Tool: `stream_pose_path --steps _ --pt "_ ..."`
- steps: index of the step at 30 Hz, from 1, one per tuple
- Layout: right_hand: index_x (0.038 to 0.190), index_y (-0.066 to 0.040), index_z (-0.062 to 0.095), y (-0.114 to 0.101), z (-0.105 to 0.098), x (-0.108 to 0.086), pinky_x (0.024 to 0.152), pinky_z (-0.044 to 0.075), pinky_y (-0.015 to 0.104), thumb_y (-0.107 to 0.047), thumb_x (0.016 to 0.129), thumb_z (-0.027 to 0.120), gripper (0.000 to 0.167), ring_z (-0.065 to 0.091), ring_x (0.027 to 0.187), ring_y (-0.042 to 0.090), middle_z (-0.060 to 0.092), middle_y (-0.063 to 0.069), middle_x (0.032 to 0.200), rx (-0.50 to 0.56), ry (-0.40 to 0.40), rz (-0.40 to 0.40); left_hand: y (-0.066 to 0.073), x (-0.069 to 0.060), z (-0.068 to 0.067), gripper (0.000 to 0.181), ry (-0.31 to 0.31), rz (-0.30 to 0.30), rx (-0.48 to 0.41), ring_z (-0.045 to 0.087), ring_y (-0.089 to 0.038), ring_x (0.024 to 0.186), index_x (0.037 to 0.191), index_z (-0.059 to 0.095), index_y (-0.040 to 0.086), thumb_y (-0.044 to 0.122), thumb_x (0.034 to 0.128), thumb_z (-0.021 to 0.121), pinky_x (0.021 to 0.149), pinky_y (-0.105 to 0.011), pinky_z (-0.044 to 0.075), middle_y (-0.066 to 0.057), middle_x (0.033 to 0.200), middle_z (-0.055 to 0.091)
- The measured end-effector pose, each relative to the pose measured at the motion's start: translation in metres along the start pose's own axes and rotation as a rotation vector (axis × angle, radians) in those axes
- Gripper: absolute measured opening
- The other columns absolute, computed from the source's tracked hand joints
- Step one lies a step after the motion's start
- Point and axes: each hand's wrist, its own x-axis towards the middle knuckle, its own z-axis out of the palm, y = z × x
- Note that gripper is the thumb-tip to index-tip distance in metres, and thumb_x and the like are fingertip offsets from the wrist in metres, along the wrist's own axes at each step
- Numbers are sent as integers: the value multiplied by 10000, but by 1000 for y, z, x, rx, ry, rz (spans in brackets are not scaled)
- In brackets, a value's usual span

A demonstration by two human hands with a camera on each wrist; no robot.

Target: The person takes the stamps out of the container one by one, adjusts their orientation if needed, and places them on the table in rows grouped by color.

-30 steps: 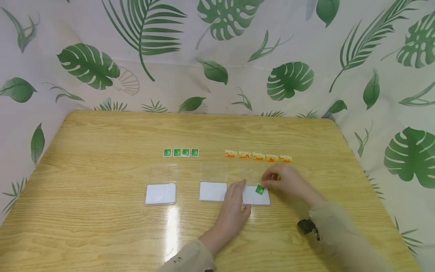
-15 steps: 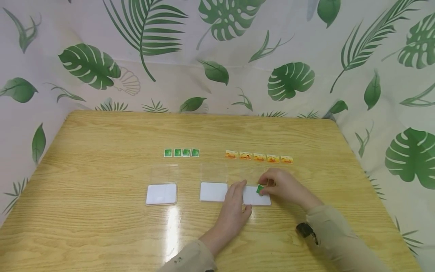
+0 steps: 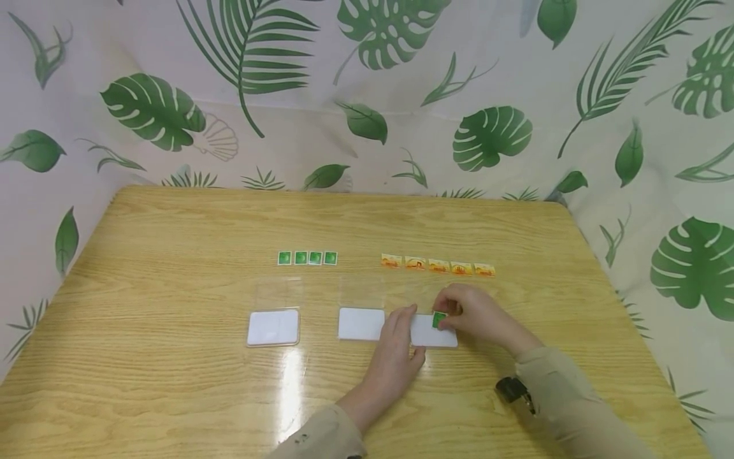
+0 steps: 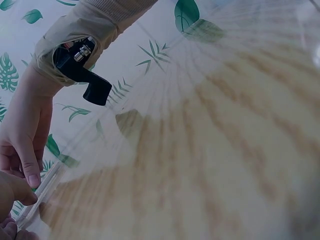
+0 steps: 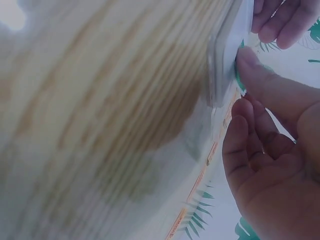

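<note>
My right hand (image 3: pixel 478 313) pinches a small green stamp (image 3: pixel 438 319) with a white border over the right-hand white card. That card (image 3: pixel 427 335) lies in a shallow clear plastic case. My left hand (image 3: pixel 390 357) holds this case at its left side, fingers along the left edge and thumb at the near edge. In the right wrist view, the right thumb (image 5: pixel 265 75) lies over the green stamp against the upright-looking case (image 5: pixel 222 65). The left wrist view catches the left fingers (image 4: pixel 17 195) at the case's edge (image 4: pixel 42 187), partly cut off by the frame.
Two more open clear cases with white cards, a middle one (image 3: pixel 360 323) and a left one (image 3: pixel 273 327), stand in line. Their clear lids extend behind them. Farther back lie several green stamps (image 3: pixel 301 258) and a row of several orange-yellow stamps (image 3: pixel 438 266).
The right hand has shifted slightly left and its fingers now cover more of the green stamp. The stamp has turned from tilted to nearly square with the card. The left hand stays put.
</note>
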Motion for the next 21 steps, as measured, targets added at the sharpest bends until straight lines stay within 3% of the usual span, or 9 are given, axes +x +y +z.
stream_pose_path --steps 9,15,21 --pt "914 -111 685 -1 -1 0 670 512 263 4 829 708 145 547 757 103 609 -70 820 -4 24 -35 0 1 0 668 -14 -13 8 422 -251 1251 1404 346 -20 18 835 694 1069 -283 364 -130 1349 416" --pt "917 -111 686 -5 -7 4 673 508 281 -16 873 668 106 555 777 120 622 -54 847 48 38 -77 -1 0 1 664 0 7 0 432 -257 1235 1392 354 -32 1 825 697 1062 -288 375 -137 1338 423" --pt "947 -93 676 -11 -17 15 692 517 295 -42 907 636 76 577 800 135 640 -13 882 83 23 -57 -1 1 1 665 11 17 0 443 -255 1216 1389 356 -33 -4 821 701 1045 -283 394 -136 1326 428"
